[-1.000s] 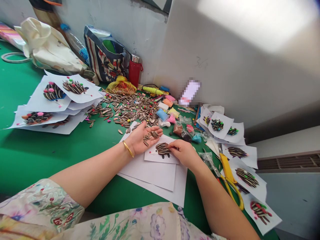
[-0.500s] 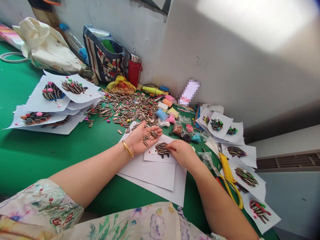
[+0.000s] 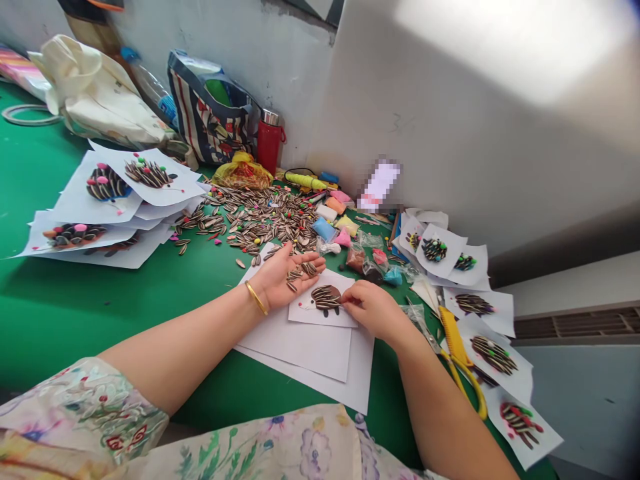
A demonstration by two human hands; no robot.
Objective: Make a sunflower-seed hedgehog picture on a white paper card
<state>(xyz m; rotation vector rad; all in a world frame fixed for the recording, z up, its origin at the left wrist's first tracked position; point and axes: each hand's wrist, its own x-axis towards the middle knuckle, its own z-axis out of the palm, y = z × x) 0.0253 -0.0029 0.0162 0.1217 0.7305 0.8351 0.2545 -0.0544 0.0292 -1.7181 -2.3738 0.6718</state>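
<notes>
My left hand [image 3: 285, 277] is palm up with the fingers extended, and several striped sunflower seeds [image 3: 301, 272] lie on its palm and fingers. To its right is a small white card [image 3: 305, 315] bearing a brown hedgehog figure [image 3: 334, 291] partly covered with seeds. The fingertips of my right hand [image 3: 373, 308] are pinched together at the figure's right edge, on what looks like one seed, mostly hidden by the fingers. Larger white paper sheets [image 3: 320, 360] lie beneath the card.
Loose sunflower seeds [image 3: 270, 217] spread behind my hands, beside bags of coloured clay [image 3: 325, 230]. Finished hedgehog cards [image 3: 150, 175] are stacked left; others [image 3: 493, 353] line the right edge near yellow-handled scissors [image 3: 467, 383]. A red bottle [image 3: 269, 143] and striped bag [image 3: 210, 113] stand behind.
My right hand has moved slightly right, from over the figure to its right edge, uncovering more of its brown body. My left hand stays in place with the seeds.
</notes>
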